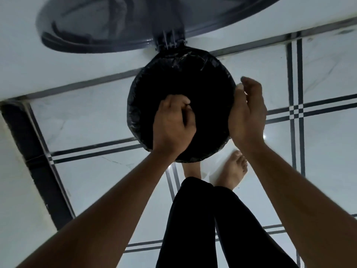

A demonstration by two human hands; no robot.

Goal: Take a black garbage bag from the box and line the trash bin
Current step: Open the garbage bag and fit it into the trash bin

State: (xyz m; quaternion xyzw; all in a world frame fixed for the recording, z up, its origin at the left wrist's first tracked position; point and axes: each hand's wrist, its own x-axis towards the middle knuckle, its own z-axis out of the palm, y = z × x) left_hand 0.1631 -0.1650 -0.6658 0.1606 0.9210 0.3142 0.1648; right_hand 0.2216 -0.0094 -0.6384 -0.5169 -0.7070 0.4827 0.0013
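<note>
- Your view looks straight down on a round trash bin [174, 47] whose mouth is covered by a crinkled black plastic garbage bag [193, 60]; the bag's edge is folded over the rim all the way round, and its inside reads as plain black.
- The bin's dark grey round hinged lid [108, 22] stands open at the bin's 12 o'clock side, joined by a hinge and spreading toward 11 o'clock.
- Your left hand [172, 123] sits over the bin's mouth at about 7 o'clock, knuckles up, fingers curled inward and bunched together; whether they pinch the bag's film you cannot tell, because the black interior hides it.
- Your right hand [248, 113] lies against the outer rim at 3 o'clock, palm turned toward the bin, fingers loosely curved and a little apart, thumb near the rim; it looks pressed to the folded bag rather than closed on it.
- Your bare foot [234, 171] stands on the glossy white tiled floor [87, 117] with dark striped grout lines, just beside the bin at 5 o'clock.
- Black trouser legs [202, 219] fill the view at 6 o'clock.
</note>
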